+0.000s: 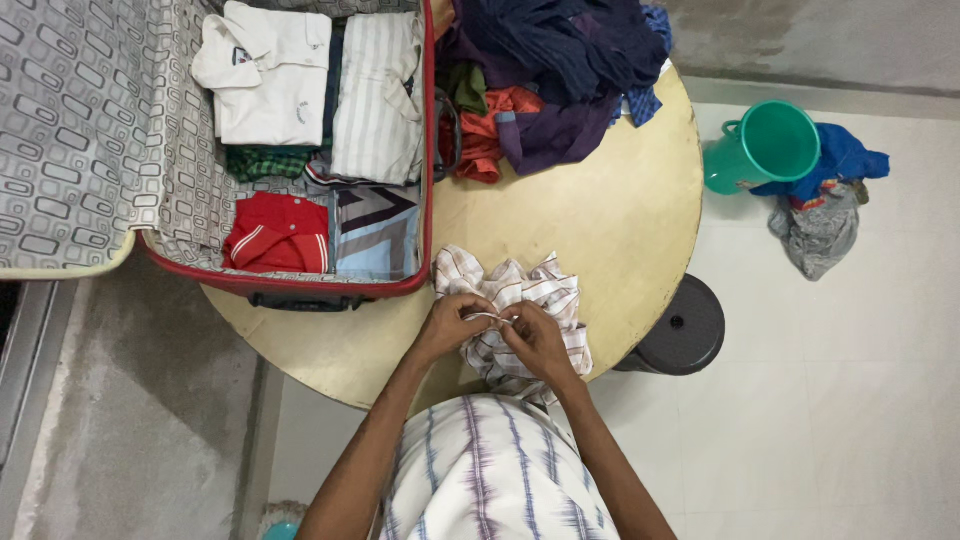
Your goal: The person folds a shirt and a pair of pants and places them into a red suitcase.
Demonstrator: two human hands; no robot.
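Hands — left hand (452,325) and right hand (535,340) — pinch one striped shirt (520,295) at lower centre of the frame, beside the red suitcase (300,285).

shirt in my fingers (520,300): white, thin brown checks
table (620,230), under my fingers: pale yellow
suitcase (300,285), up-left of my fingers: red rim, grey lining with box pattern
folded clothes inside: I see white (265,75), grey-striped white (378,100), green check (262,162), red with white trim (278,232)
pile (550,70), above my fingers: navy, purple, orange
mug (765,148), far right: green
stool (685,328), right of my fingers: black
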